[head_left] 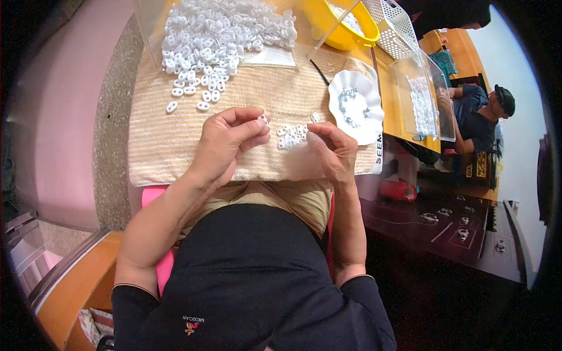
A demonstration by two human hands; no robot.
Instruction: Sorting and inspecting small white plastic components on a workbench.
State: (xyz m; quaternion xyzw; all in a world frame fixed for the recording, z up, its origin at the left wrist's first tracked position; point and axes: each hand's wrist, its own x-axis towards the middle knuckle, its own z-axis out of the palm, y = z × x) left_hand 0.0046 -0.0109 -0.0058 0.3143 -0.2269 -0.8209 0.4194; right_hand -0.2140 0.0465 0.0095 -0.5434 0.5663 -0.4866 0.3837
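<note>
Pale wall (523,71), orange-brown wooden table (466,51)

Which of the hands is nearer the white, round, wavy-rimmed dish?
Right. The right hand is just to the dish's lower left in the view; the left hand is farther left, beyond the small cluster of white, dark-holed pieces.

Hands (220,141) (336,153) apart, left fingers (244,114) pinched
</note>
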